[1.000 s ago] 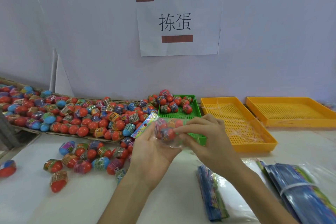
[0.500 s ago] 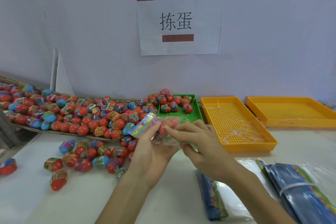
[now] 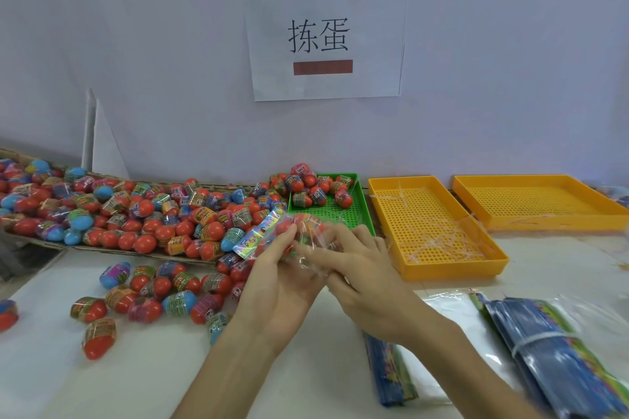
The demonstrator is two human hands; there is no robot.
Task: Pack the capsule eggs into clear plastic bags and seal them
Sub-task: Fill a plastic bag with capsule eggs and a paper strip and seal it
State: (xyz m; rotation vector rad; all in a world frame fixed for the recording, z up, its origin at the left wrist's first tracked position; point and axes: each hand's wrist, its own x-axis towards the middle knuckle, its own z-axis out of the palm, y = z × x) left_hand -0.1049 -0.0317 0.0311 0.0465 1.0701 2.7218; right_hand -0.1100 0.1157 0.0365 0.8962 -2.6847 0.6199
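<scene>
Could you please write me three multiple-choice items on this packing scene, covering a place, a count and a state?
1. Where does the green tray stand?
A. beside the near yellow tray
B. on the floor
C. on the bag stacks

2. How many yellow trays are there?
A. one
B. two
C. four

3. What is the left hand doing?
A. lying flat on the table
B. holding a clear bag of eggs
C. pointing at the paper sign

Key: 1 A, their rims adjoin; 2 B, near and far yellow tray; 3 B, the fingers curl round it, with the right hand.

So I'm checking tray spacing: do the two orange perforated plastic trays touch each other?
Apart. The head view shows a strip of table between the nearer orange perforated tray and the farther one.
</scene>
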